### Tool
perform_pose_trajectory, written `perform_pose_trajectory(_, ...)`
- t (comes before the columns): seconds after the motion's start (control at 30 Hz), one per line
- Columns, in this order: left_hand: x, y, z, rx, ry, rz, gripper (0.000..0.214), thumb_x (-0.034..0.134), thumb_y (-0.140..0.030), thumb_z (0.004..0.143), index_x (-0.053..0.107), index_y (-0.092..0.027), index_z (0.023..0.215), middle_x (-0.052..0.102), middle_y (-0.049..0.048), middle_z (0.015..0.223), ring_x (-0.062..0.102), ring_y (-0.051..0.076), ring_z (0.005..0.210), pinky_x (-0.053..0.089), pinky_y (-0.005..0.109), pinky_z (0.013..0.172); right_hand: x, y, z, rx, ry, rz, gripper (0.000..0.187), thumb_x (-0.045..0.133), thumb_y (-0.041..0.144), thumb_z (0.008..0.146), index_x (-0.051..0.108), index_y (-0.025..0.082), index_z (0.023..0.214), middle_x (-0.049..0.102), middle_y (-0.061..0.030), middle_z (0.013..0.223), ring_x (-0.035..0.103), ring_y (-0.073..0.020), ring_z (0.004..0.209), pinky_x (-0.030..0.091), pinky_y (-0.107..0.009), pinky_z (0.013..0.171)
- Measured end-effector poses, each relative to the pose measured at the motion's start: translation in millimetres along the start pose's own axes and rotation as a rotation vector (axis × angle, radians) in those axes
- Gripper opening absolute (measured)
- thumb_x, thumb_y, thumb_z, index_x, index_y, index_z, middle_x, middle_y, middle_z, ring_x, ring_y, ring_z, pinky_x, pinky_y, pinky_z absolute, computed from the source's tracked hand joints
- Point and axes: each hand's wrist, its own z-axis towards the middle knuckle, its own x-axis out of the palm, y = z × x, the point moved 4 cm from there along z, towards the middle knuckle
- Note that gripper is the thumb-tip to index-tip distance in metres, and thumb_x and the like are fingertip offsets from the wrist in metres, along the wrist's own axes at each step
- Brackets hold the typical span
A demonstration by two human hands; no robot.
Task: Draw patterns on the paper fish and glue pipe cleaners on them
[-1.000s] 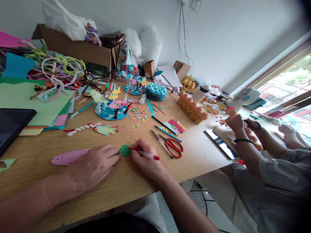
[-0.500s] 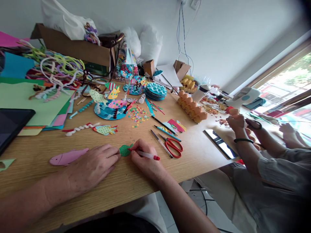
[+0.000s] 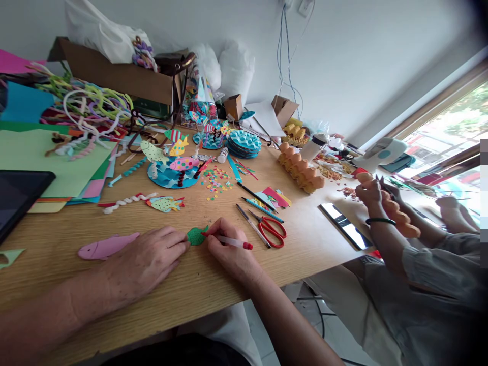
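My left hand point(image 3: 155, 256) lies flat on the table, its fingertips at the left edge of a small green paper fish point(image 3: 196, 236). My right hand point(image 3: 230, 253) is closed around a red marker pen point(image 3: 233, 242) with a white barrel. The pen's red tip touches the fish near its tail. Behind my left hand lies a pink paper fish point(image 3: 102, 247), partly covered by the hand. Red-handled scissors point(image 3: 273, 231), a capped pen point(image 3: 253, 225) and a blue pen point(image 3: 263, 209) rest to the right of my right hand.
A blue paper-plate scene with fish point(image 3: 172, 178) stands beyond my hands, beside scattered paper dots point(image 3: 216, 182). Coloured sheets point(image 3: 57, 173) and a tablet point(image 3: 23, 198) lie at left. At right, a co-worker's hands point(image 3: 371, 195) hold an egg carton point(image 3: 400, 216) near a phone point(image 3: 345, 226).
My right hand and the marker have shifted very slightly at the fish's tail; my left hand stays still. The co-worker's hands have turned, showing more of the egg carton and a dark cutting tool.
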Motion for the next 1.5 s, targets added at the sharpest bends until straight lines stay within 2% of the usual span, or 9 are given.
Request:
perform_pose_trajectory(0.33, -0.5, 0.2, -1.1, -0.005, -0.014, -0.035, 0.03, 0.052, -0.003, 0.09, 0.072, -0.019, 0.106, 0.073, 0.0075, 0.11, 0.065, 0.024, 0.1, 0.054, 0.035, 0.087, 0.5, 0.0, -0.6, -0.003, 0.01, -0.027, 0.014, 0.055, 0.008, 0.071, 0.056, 0.022, 0.071, 0.051, 0.0079, 0.056, 0.047, -0.0109, 0.052, 0.034, -0.021, 0.053)
perform_pose_trajectory(0.6, -0.8, -0.1, -0.4, 0.011, -0.003, -0.003, 0.03, 0.051, -0.002, 0.09, 0.072, -0.018, 0.105, 0.073, 0.0091, 0.11, 0.066, 0.025, 0.097, 0.055, 0.036, 0.082, -0.5, -1.2, 1.1, 0.006, -0.009, -0.037, 0.013, 0.056, 0.009, 0.069, 0.055, 0.022, 0.068, 0.051, 0.0077, 0.055, 0.048, -0.0114, 0.053, 0.036, -0.022, 0.055)
perform_pose_trajectory(0.93, -1.3, 0.6, -1.4, 0.025, -0.027, -0.011, 0.032, 0.048, -0.004, 0.091, 0.072, -0.018, 0.106, 0.073, 0.0097, 0.111, 0.066, 0.026, 0.099, 0.055, 0.038, 0.084, -1.8, 1.1, 1.1, 0.009, -0.028, -0.022, 0.011, 0.056, 0.013, 0.07, 0.055, 0.023, 0.067, 0.055, 0.007, 0.056, 0.051, -0.0122, 0.053, 0.037, -0.021, 0.051)
perform_pose_trajectory(1.2, -1.5, 0.4, -1.4, 0.017, -0.017, -0.008, 0.031, 0.05, -0.003, 0.09, 0.073, -0.018, 0.106, 0.073, 0.0097, 0.112, 0.067, 0.026, 0.098, 0.055, 0.035, 0.079, -1.5, -0.8, 0.6, 0.006, -0.019, -0.01, 0.009, 0.056, 0.014, 0.07, 0.055, 0.023, 0.068, 0.054, 0.0066, 0.057, 0.049, -0.0122, 0.054, 0.037, -0.023, 0.055)
perform_pose_trajectory(1.5, 1.9, 2.0, -2.3, -0.005, -0.018, -0.046, 0.029, 0.051, -0.006, 0.093, 0.072, -0.02, 0.107, 0.072, 0.0082, 0.113, 0.065, 0.025, 0.102, 0.054, 0.035, 0.087, -0.8, 0.5, -0.2, -0.025, -0.012, -0.044, 0.012, 0.056, 0.011, 0.07, 0.055, 0.023, 0.068, 0.053, 0.0073, 0.056, 0.048, -0.0114, 0.053, 0.037, -0.021, 0.054)
